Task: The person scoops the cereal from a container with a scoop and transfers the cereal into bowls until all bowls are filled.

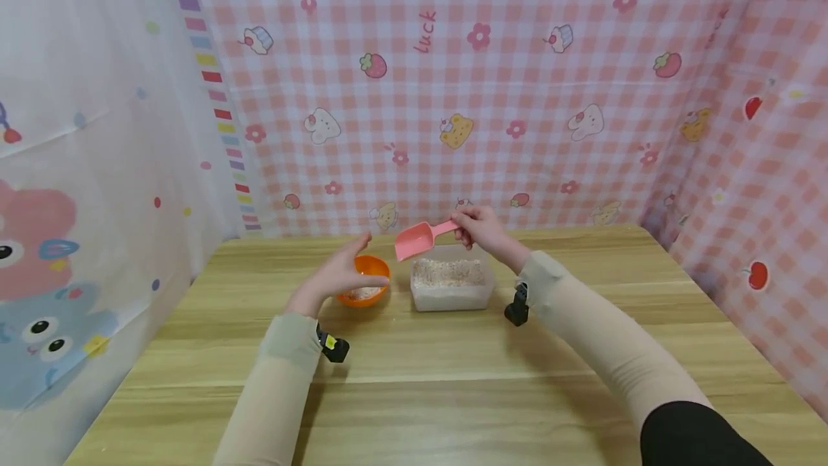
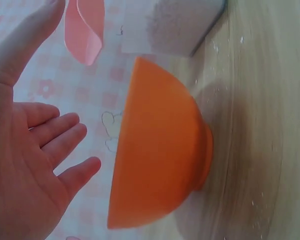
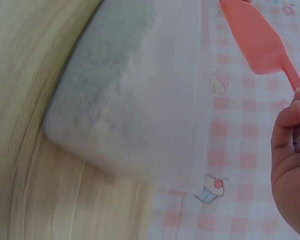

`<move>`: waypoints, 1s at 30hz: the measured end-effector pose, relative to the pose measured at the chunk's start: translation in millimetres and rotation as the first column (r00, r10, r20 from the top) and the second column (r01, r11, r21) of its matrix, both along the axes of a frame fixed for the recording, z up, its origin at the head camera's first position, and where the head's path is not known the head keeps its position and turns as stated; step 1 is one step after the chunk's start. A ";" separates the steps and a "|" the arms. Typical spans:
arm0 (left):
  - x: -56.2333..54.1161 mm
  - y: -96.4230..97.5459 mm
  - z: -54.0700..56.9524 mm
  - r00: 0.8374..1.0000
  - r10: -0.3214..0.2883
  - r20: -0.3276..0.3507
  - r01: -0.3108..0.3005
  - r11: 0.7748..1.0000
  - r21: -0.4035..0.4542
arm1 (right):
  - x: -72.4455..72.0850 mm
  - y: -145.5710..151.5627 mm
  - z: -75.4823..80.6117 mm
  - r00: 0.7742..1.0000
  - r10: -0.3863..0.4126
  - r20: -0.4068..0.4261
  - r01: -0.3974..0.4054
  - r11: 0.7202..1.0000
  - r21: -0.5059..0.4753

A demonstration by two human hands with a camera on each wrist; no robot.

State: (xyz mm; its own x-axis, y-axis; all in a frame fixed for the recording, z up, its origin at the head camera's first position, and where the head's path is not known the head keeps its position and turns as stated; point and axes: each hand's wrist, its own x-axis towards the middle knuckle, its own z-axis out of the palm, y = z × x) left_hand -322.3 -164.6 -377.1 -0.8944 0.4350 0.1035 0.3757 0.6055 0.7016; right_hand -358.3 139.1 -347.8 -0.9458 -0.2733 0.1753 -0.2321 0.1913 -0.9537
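Observation:
My right hand (image 1: 481,229) pinches the handle of a pink scoop (image 1: 415,240) above a translucent plastic box (image 1: 451,298). The scoop's blade points left; in the head view it looks bare inside. Pale grains (image 1: 446,273) lie in the box. To its left stands an orange bowl (image 1: 373,265) with some pale grains in the bottom. My left hand (image 1: 336,275) is held over the bowl's near left side with fingers spread. In the left wrist view the palm and fingers (image 2: 65,132) hold nothing, and a gap shows between them and the bowl (image 2: 157,150).
Both the bowl and the box stand on a wooden table (image 1: 420,394). Behind it hangs a pink checked cloth (image 1: 414,128), and a white patterned curtain (image 1: 116,164) is at the left. Small pale crumbs lie on the tabletop near the bowl.

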 end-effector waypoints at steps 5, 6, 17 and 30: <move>-1.7 12.0 0.9 1.000 -0.022 0.011 0.022 1.000 0.002 | -1.9 16.6 -1.3 1.000 -0.029 -0.005 0.029 1.000 0.004; -1.9 14.3 1.2 1.000 -0.026 0.013 0.026 1.000 0.000 | -2.0 19.5 -1.7 0.999 -0.035 -0.013 0.035 0.999 0.005; -2.4 39.3 2.8 0.995 -0.096 0.011 0.096 0.995 -0.025 | 1.8 44.2 -2.9 0.997 -0.077 -0.008 0.077 0.996 0.034; -7.9 66.6 -8.1 0.987 -0.153 0.043 0.157 0.982 -0.105 | 4.7 60.2 -2.4 0.999 -0.046 0.000 0.046 0.997 0.062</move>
State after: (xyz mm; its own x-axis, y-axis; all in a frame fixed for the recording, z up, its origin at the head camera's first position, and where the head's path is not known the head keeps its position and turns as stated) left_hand -330.2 -98.0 -385.1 -0.8173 0.5759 0.0183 0.4476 0.6145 0.6496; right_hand -353.5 199.3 -350.2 -0.9579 -0.2398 0.1580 -0.2203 0.2606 -0.9400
